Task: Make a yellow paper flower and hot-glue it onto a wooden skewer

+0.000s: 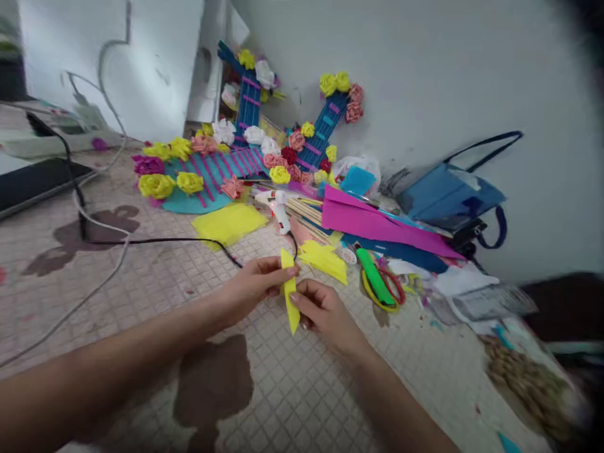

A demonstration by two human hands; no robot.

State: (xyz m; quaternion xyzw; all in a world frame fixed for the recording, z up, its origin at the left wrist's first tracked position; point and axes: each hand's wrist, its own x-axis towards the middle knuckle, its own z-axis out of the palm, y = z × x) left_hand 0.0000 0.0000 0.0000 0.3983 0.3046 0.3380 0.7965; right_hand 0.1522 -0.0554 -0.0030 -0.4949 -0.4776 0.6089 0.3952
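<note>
Both my hands meet over the tiled floor and pinch one narrow yellow paper strip (289, 290), which stands nearly upright between them. My left hand (257, 283) grips its upper part with thumb and fingers closed. My right hand (319, 309) holds its lower half from the right, fingers curled. Just beyond lie cut yellow strips (324, 258) and a larger yellow sheet (229, 223). A white glue gun (279, 209) lies behind them, its black cord (155, 240) trailing left.
Blue craft frames decorated with paper flowers (221, 163) lean on the wall. A magenta sheet (372, 223), wooden sticks (306, 211), green-handled scissors (377, 280), paper scraps and a blue bag (448, 195) crowd the right. Cables and a dark flat object (33, 182) lie left.
</note>
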